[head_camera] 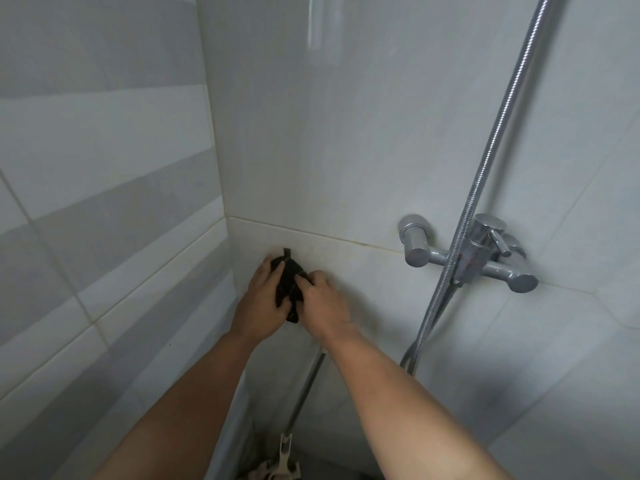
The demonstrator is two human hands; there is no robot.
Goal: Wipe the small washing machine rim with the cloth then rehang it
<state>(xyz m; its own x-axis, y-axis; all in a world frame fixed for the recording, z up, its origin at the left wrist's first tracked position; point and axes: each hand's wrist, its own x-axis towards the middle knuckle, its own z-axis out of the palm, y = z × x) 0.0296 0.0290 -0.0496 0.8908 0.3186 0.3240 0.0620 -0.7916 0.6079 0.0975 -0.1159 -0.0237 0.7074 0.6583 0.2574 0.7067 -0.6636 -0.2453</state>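
Note:
A small dark cloth [288, 287] hangs bunched against the tiled wall, its top at a dark wall hook [286, 252] near the corner. My left hand [262, 299] grips the cloth from the left, fingers up by the hook. My right hand [320, 303] pinches the cloth's right edge. Both forearms reach up from the bottom of the view. The washing machine is not in view.
A chrome shower mixer tap [467, 258] juts from the wall to the right, with a metal hose [485, 161] running up and looping down. A mop handle [306, 389] leans below my hands, its head at the bottom edge. Grey tiled walls meet at the corner on the left.

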